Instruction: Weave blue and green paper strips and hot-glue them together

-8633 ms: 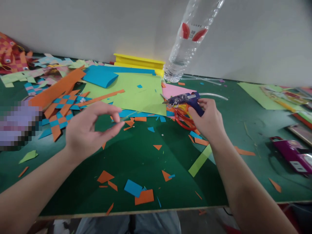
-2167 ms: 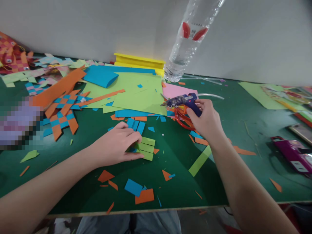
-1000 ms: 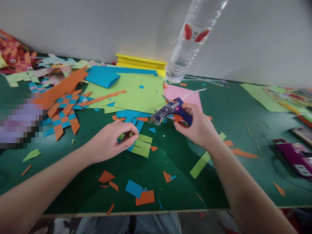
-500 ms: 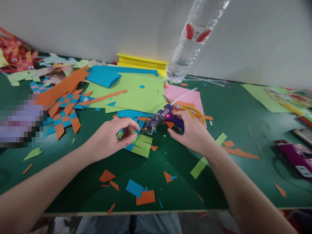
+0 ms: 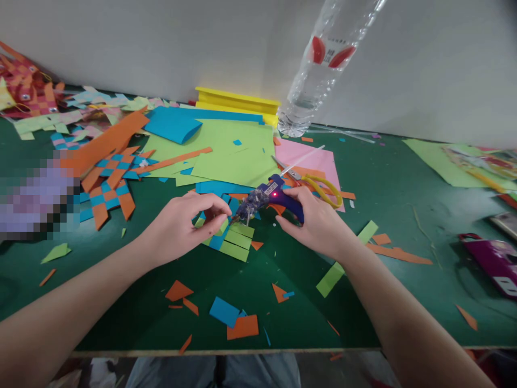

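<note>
My right hand [image 5: 317,218] is wrapped round the handle of a purple hot glue gun [image 5: 264,195]. A red light glows on its side, and a clear glue stick [image 5: 305,160] pokes out of its back. The gun's nozzle points down left, close to the fingertips of my left hand [image 5: 186,221]. Thumb and index finger of that hand are pinched at a woven piece of blue and green paper [image 5: 236,242], which lies on the table with several green strips spread to the right. My fingers hide part of the weave.
Behind the gun lie scissors [image 5: 323,188] with yellow handles and green paper sheets [image 5: 230,153]. A clear bottle [image 5: 311,91] stands at the wall. Woven orange and blue pieces [image 5: 107,199] are at left, a purple phone-like object [image 5: 490,261] at right. Paper scraps [image 5: 224,311] litter the front.
The glue gun in my right hand has moved slightly left, bringing its nozzle nearer my left fingertips. My left thumb and index finger have come closer together at the woven paper.
</note>
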The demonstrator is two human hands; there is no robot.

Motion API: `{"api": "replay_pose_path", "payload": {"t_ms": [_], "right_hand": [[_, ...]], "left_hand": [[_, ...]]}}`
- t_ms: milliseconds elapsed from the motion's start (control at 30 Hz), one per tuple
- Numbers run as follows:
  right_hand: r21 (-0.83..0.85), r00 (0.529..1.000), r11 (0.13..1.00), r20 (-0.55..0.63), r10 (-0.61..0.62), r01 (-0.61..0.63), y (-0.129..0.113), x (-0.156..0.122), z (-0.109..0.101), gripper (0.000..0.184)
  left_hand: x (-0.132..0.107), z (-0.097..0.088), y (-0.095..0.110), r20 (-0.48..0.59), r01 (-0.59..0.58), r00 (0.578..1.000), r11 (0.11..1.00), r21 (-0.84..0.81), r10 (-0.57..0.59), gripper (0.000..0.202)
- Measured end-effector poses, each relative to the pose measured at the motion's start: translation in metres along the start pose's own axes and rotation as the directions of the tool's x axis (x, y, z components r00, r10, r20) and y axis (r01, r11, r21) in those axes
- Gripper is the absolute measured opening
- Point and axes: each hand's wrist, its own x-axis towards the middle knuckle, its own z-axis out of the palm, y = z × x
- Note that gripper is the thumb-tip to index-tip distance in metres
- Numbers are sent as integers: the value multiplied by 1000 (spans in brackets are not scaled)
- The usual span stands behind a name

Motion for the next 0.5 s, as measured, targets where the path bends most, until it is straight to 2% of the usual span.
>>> {"api": "replay_pose_path", "payload": {"t_ms": [500], "right_hand": [[-5,998,998,11,-68,68,-1,-1,1,42]], "left_hand": [[-2,1,-3,3,-18,1000,1000,21,18,23]]}}
